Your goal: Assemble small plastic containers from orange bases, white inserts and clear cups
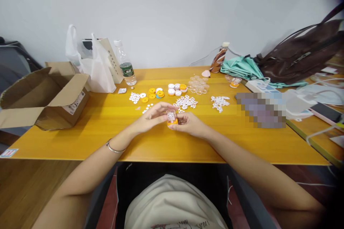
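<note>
Between both hands, above the front half of the table, is a small clear-topped container with an orange base [172,119]. A white patterned piece shows inside its clear top. My left hand [155,115] curves over the top, with fingers and thumb closed around it. From the right, my right hand [190,123] pinches the orange base. Just beyond the hands lies a pile of white cut-out pieces [186,102]. Small white dots [147,108] are scattered by my left fingers.
Behind are orange and white discs [152,93], stacked round bases [177,90] and clear caps [198,85]. A similar container [235,82] stands at right. A cardboard box [61,103], water bottle [127,66], coffee bottle [219,59], brown bag [298,52] and power strip [264,87] surround the work area.
</note>
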A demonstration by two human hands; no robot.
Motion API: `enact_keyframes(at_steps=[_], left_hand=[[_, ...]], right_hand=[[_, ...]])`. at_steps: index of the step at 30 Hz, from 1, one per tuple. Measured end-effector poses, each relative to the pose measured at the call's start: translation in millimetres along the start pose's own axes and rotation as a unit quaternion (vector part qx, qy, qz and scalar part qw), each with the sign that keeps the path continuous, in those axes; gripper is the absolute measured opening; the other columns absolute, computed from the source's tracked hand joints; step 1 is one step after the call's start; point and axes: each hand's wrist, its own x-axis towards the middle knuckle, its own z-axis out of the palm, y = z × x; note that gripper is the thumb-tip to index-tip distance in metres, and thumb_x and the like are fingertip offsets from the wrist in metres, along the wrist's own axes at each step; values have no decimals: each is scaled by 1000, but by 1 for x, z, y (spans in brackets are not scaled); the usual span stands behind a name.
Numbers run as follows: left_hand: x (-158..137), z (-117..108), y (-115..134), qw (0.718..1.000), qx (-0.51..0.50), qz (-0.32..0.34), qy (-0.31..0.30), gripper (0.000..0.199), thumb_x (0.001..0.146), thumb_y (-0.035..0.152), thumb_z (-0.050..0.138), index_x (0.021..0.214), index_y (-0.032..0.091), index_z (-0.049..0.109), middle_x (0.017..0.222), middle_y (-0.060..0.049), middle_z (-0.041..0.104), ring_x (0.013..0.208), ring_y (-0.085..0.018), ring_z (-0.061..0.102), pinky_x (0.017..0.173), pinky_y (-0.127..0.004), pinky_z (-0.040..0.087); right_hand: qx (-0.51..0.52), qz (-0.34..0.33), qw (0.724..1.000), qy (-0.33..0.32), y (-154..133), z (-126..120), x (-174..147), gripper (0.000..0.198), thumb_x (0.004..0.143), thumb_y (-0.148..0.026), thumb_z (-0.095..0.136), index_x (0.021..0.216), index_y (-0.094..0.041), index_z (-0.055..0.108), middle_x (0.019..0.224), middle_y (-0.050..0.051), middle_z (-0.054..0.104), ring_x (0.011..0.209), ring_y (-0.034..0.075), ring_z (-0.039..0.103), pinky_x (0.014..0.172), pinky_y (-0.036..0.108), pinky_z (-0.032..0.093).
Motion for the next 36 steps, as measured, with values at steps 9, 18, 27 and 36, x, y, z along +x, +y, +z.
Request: enact_keyframes(at_steps=[9,18,27,36], left_hand=[[1,1,-1,1000,-18,8,-2,22,82,25,60,101,15,56,94,-8,63,85,-14,61,77,-27,48],[2,-1,2,997,34,60,28,25,77,30,65,98,17,59,111,-9,56,103,-18,53,86,-30,44],[-1,0,7,999,-19,7,-27,27,82,25,59,106,17,51,114,-11,56,107,-20,53,89,-34,43],[-2,-2,7,1000,-23,-1,-21,24,82,24,59,104,17,52,103,-10,61,94,-17,59,81,-31,46]], right_hand=[[45,11,999,-21,1,4,-2,32,66,-41,70,77,-12,61,64,-3,50,58,8,44,57,22,38],[56,2,998,-29,-2,2,-2,32,67,-42,69,78,-12,62,63,-3,49,57,7,42,56,22,37],[24,-9,999,-31,-2,2,-3,31,67,-41,69,77,-12,61,64,-3,47,56,7,40,55,22,35],[42,-6,999,-35,-2,4,-3,32,66,-41,69,78,-13,61,66,-2,50,58,8,43,57,22,37]])
